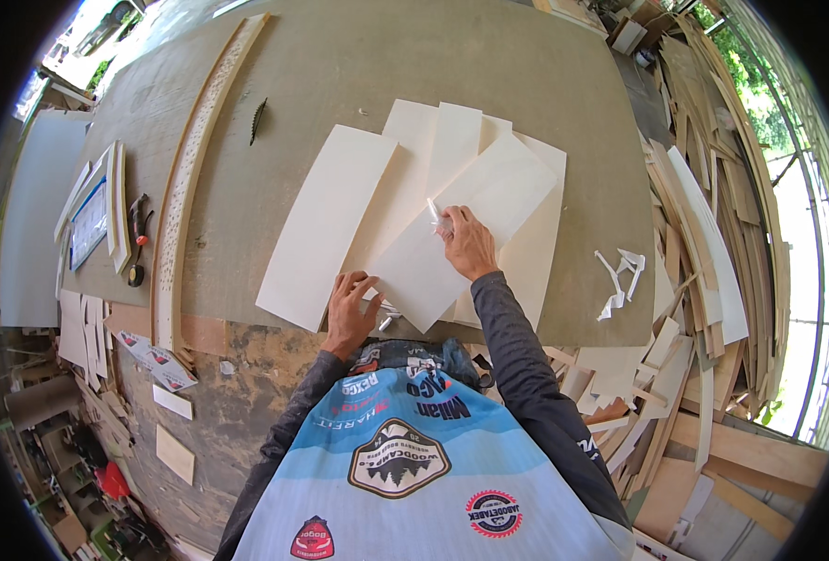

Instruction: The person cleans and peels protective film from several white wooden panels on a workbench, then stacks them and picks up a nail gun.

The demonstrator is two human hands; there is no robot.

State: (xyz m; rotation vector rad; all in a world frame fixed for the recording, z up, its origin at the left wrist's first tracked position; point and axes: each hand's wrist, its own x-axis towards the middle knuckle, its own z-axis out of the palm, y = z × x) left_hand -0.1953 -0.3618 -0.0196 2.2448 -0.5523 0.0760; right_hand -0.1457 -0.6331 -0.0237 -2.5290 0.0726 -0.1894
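Right hand pinching whitish strip over white panel, left hand at panel's corner, grip unreadable from here, more white boards fanned underneath

A long wooden strip lying along the left of the table, a tape measure just beside it, wooden boards piled at right, a pale sheet at far left.

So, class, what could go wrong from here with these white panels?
The overlapping white panels might slide under the right hand, as they lie fanned out. The top panel's lowest corner sits near the table's edge, so a bump could chip it. Loose white scraps might catch beneath.
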